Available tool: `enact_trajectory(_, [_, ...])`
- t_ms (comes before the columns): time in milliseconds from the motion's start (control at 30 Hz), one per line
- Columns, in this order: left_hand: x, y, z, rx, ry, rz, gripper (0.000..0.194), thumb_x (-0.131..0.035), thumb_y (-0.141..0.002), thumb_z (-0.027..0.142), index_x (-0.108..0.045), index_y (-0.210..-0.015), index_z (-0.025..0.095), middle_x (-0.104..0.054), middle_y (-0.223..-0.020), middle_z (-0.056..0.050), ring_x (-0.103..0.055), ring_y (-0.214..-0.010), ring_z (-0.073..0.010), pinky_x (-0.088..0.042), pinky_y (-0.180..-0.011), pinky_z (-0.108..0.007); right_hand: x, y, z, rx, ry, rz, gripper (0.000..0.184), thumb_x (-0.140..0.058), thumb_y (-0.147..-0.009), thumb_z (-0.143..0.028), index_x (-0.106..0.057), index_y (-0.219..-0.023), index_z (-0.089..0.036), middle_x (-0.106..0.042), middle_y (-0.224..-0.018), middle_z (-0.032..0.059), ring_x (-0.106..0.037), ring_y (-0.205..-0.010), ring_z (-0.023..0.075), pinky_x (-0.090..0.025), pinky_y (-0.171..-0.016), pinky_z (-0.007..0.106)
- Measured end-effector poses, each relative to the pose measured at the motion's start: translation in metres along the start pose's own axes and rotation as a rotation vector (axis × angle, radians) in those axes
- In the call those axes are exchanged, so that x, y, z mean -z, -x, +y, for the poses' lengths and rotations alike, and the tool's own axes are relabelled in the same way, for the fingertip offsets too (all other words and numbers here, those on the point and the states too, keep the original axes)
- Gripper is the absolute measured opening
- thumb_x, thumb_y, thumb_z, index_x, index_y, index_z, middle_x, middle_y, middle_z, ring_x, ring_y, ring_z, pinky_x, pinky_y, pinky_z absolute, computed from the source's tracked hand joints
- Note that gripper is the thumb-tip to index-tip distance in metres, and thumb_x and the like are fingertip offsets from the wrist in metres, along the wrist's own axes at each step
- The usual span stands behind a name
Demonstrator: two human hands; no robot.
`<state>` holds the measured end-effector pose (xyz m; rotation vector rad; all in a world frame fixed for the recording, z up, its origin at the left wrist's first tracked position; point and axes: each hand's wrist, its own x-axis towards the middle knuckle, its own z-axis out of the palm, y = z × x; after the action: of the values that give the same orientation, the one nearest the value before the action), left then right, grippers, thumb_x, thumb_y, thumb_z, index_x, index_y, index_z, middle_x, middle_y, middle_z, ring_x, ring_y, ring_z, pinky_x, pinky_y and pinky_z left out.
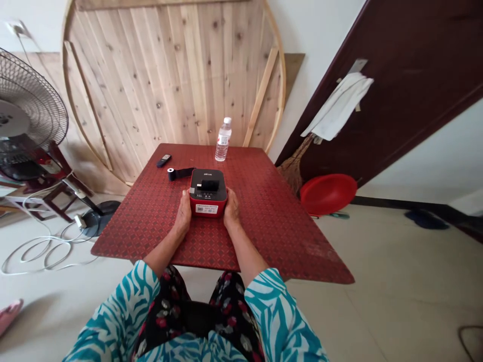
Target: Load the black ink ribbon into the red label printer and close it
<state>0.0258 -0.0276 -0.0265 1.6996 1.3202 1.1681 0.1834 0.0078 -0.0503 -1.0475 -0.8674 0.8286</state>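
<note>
Holding: my left hand (pixel 183 213) and my right hand (pixel 232 207) are apart from each other, one pressing on each side of the red-and-black label printer (pixel 208 193), so both hands clamp it evenly.
Printer: it stands on the bench (pixel 264 221), toward my side, a hard box with black top and white front sticker.
Bench: red surface with small diamond pattern.
Roll: a black ribbon roll (pixel 172 174) with flat strip lies just beside the printer.
Farther: a dark remote control (pixel 163 160) and a clear plastic water bottle (pixel 223 140) stand near the far edge.
Behind: a round pine tabletop (pixel 166 85) leans against the wall.
</note>
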Motion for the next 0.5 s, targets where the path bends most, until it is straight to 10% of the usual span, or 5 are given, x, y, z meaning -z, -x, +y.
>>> enact_trajectory(233, [-0.002,0.005,0.0,0.023,0.328,0.21,0.067,-0.024,-0.098,0.063,-0.06,-0.135,0.021,-0.058,-0.143,-0.004,-0.047,-0.139,-0.0238,-0.027,-0.122,-0.04,-0.001,-0.005,0.011,0.002,-0.021,0.028,0.045,-0.051,-0.078,-0.057,-0.069,-0.098,-0.021,-0.073,-0.103,0.004,-0.063,-0.101,0.0187,-0.045,-0.098,0.037])
enact_trajectory(500, [-0.002,0.008,0.01,-0.034,0.423,0.155,0.059,-0.036,-0.096,0.063,-0.069,-0.121,0.022,-0.069,-0.128,-0.004,-0.051,-0.135,-0.0261,-0.03,-0.12,-0.04,0.0,-0.011,0.018,-0.026,-0.111,0.065,0.036,-0.053,-0.081,-0.051,-0.069,-0.094,-0.022,-0.074,-0.093,-0.0008,-0.065,-0.089,0.0148,-0.049,-0.092,0.033])
